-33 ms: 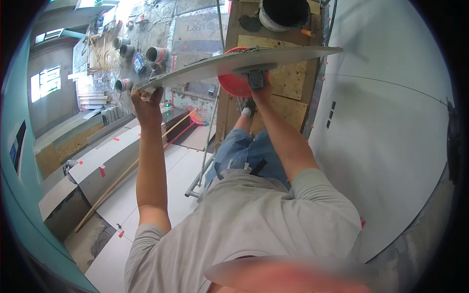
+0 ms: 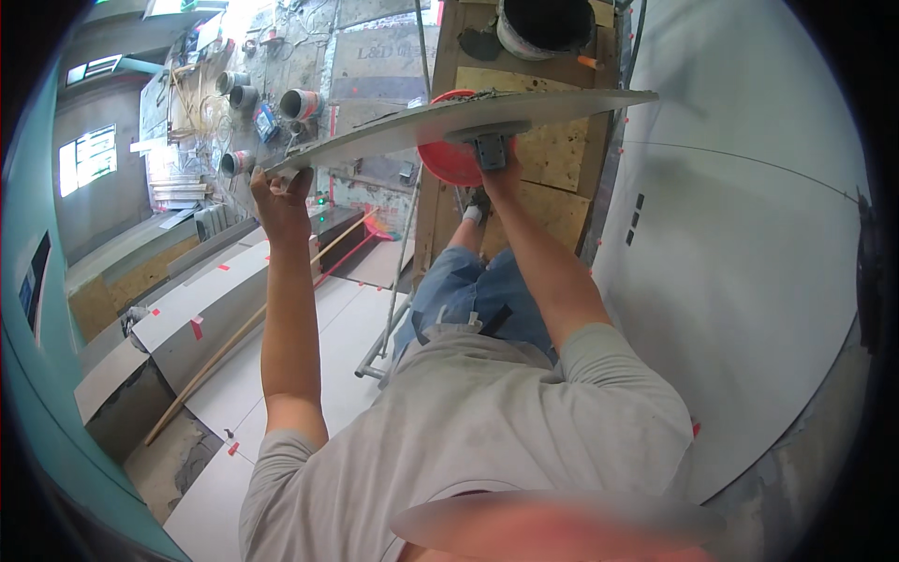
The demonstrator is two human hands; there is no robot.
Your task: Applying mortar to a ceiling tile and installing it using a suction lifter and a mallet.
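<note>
Nothing has visibly moved since the earlier frame. The fingers of the left hand (image 2: 283, 204) pinch the left end of one large grey panel (image 2: 384, 138); their tips are partly hidden by it. The fingers of the right hand (image 2: 502, 176) are bent around one grey suction holder (image 2: 491, 152) under the panel, but most of them cannot be seen. The panel is held in the air, seen almost edge-on, above the platform (image 2: 557, 201) and reaching beyond its left edge. Rough grey mortar (image 2: 487, 95) shows along the far edge of the panel; how far it spreads I cannot tell.

Behind the panel, near the left edge of the platform, is one red basin (image 2: 448, 167), cut in two by the panel, so its content is hidden. At the far edge of the platform stands one big bucket (image 2: 545, 33), dark inside, its top cut off by the frame.

On the floor to the left I count four smaller buckets (image 2: 301, 105) and one blue bag (image 2: 266, 124). Nearer are one long wooden pole (image 2: 208, 373) and one pink broom-like tool (image 2: 378, 230). To the right stands a wide white wall (image 2: 740, 272).
</note>
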